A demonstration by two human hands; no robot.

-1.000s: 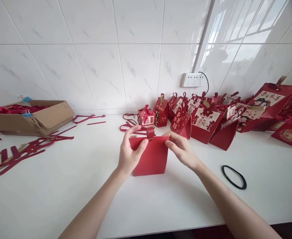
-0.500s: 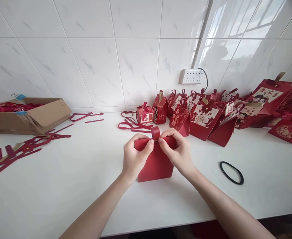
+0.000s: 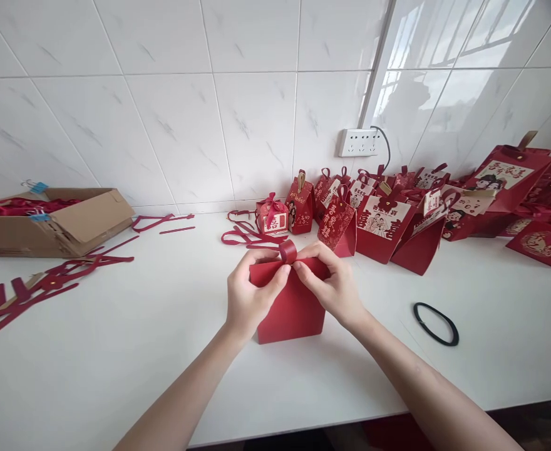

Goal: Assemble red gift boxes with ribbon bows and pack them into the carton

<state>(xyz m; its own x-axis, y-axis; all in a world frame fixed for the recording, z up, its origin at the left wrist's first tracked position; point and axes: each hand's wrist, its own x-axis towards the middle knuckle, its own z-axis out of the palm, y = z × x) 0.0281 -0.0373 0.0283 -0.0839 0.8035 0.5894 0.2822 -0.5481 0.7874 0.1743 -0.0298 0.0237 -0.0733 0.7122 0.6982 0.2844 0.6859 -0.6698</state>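
Note:
A plain red gift box (image 3: 292, 313) stands upright on the white table in front of me. A loop of dark red ribbon (image 3: 288, 252) rises from the middle of its top edge. My left hand (image 3: 254, 291) pinches the top edge just left of the loop, thumb on the near side. My right hand (image 3: 329, 282) pinches the same edge just right of the loop. Both thumb tips nearly meet under the ribbon. Most of the other fingers are hidden behind the box, and its far face is out of sight.
Several red printed gift boxes (image 3: 381, 225) crowd the back right. Loose red ribbons (image 3: 59, 282) lie at the left, beside a cardboard box (image 3: 59, 232) holding more ribbon. A black band (image 3: 435, 324) rests to the right. A white power strip (image 3: 360, 143) is on the tiled wall.
The whole view has shifted slightly. Both hands keep their pinch on the box top beside the ribbon loop, with little visible movement.

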